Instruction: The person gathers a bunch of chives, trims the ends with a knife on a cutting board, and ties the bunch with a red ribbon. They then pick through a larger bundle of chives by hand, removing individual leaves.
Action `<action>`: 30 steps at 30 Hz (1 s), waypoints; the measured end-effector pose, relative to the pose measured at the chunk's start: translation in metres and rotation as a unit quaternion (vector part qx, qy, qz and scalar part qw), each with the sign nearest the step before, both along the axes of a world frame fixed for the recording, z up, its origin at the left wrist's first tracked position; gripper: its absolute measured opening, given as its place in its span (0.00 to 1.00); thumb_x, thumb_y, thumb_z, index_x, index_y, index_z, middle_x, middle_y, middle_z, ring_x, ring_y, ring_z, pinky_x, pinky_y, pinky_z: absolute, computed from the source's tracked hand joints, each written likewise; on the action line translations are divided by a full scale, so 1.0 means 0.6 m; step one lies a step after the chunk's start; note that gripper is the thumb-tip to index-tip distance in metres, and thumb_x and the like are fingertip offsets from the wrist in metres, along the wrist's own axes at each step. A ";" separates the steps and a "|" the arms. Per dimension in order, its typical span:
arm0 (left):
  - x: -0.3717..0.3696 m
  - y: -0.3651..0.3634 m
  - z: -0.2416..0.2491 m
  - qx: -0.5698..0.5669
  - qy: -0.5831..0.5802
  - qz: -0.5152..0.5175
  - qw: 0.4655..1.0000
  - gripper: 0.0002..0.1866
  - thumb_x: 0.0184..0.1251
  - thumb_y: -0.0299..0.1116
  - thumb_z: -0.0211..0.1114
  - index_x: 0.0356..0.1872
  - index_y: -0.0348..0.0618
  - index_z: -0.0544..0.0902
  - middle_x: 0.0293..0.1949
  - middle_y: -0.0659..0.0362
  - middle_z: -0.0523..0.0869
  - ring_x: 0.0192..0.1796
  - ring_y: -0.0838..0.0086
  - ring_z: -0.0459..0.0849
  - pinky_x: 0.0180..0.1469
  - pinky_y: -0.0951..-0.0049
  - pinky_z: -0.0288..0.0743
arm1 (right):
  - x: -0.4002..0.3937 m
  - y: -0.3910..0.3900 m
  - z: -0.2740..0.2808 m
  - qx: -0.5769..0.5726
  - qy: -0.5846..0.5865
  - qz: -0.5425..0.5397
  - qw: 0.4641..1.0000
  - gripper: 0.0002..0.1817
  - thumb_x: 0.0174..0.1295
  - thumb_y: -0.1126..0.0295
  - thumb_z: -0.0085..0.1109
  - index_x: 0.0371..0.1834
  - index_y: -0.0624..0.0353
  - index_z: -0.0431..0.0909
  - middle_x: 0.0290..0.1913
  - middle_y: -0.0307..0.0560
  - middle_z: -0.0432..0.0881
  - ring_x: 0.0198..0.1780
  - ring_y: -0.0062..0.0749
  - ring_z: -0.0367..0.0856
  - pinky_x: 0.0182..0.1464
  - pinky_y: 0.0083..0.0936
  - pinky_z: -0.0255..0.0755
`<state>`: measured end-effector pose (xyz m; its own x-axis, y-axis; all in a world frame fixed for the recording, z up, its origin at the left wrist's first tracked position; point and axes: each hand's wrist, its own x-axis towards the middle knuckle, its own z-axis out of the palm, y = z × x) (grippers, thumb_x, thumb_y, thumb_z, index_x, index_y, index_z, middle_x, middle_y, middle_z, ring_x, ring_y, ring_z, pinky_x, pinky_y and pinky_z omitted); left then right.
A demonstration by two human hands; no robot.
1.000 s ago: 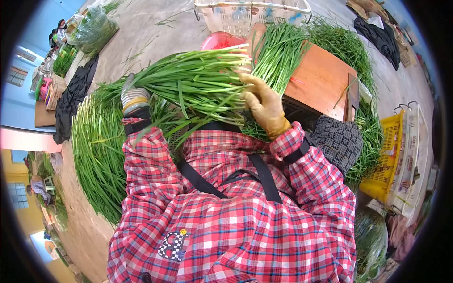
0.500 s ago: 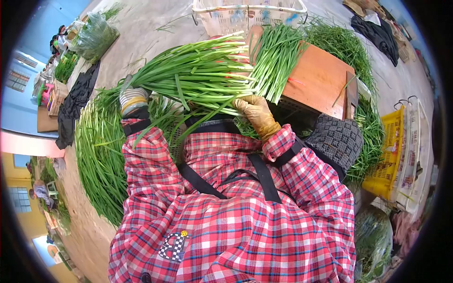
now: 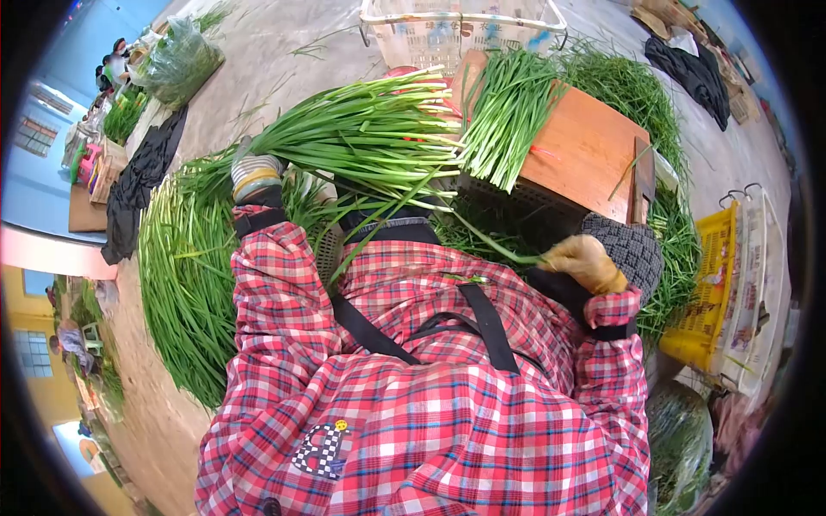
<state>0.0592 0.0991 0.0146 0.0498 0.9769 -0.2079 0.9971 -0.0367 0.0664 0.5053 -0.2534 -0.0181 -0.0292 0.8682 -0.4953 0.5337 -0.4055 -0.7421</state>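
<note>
A large bunch of garlic chives [image 3: 370, 129] lies sideways in front of my chest, pale stalk ends to the right. My gloved left hand [image 3: 255, 170] is closed round its leafy end; leaves partly hide the fingers. Out to the right, my right hand [image 3: 585, 262], in a yellowish glove, is closed on the end of a loose chive stalk [image 3: 495, 245]. That stalk trails back towards the bunch. Another pile of trimmed-looking chives [image 3: 509, 116] rests on a wooden board [image 3: 585, 150], just right of the bunch.
A big heap of chives [image 3: 185, 292] lies on the floor at my left. Ahead stands a white plastic crate [image 3: 465, 39]. Yellow crate [image 3: 701, 284] and white crate stand together at far right. More loose greens [image 3: 624, 90] lie behind the board.
My right hand has moved away from the stalk ends, rightwards and down towards my body, drawing a loose stalk with it. My left hand keeps holding the bunch in nearly the same place.
</note>
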 end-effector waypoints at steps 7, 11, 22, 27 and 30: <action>0.009 -0.009 0.012 -0.005 -0.009 -0.017 1.000 0.23 0.72 0.47 0.44 0.63 0.53 0.72 0.62 0.60 0.76 0.64 0.71 0.72 0.69 0.73 0.58 | -0.085 0.035 0.049 0.335 -0.262 0.030 0.905 0.16 0.54 0.71 0.60 0.48 0.55 0.82 0.37 0.50 0.85 0.40 0.44 0.84 0.43 0.34 0.77; -0.004 0.004 -0.025 0.057 -0.097 0.019 0.993 0.22 0.72 0.45 0.45 0.61 0.50 0.73 0.61 0.57 0.76 0.62 0.68 0.73 0.68 0.71 0.59 | -0.223 0.110 0.036 0.295 -0.136 0.111 0.939 0.27 0.58 0.62 0.61 0.62 0.52 0.70 0.32 0.50 0.84 0.34 0.45 0.83 0.36 0.37 0.76; 0.064 -0.053 0.042 0.023 -0.870 0.358 0.338 0.22 0.70 0.41 0.53 0.61 0.42 0.72 0.63 0.50 0.74 0.62 0.59 0.72 0.68 0.63 0.60 | -0.335 0.229 -0.010 0.341 -0.096 0.077 0.932 0.13 0.59 0.56 0.57 0.32 0.55 0.78 0.29 0.54 0.81 0.34 0.52 0.81 0.36 0.44 0.74; 0.065 -0.068 0.076 -0.004 -0.846 0.331 0.417 0.22 0.76 0.43 0.36 0.66 0.55 0.68 0.69 0.66 0.67 0.71 0.73 0.63 0.71 0.70 0.55 | -0.311 0.158 0.071 0.237 0.247 0.240 0.909 0.11 0.60 0.65 0.56 0.26 0.61 0.76 0.18 0.47 0.72 0.20 0.28 0.68 0.27 0.32 0.66; 0.066 -0.071 0.083 0.007 -0.871 0.335 0.359 0.23 0.76 0.45 0.35 0.66 0.58 0.68 0.69 0.67 0.67 0.71 0.74 0.62 0.71 0.70 0.55 | -0.259 0.104 0.133 0.169 0.351 0.321 0.863 0.14 0.61 0.65 0.56 0.23 0.63 0.71 0.16 0.42 0.63 0.20 0.23 0.62 0.24 0.30 0.60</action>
<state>0.0985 0.0564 0.0645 -0.1554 0.8913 -0.4259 -0.7719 0.1594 0.6154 0.3497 -0.1908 0.0617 -0.7487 0.6523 0.1182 -0.0609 0.1098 -0.9921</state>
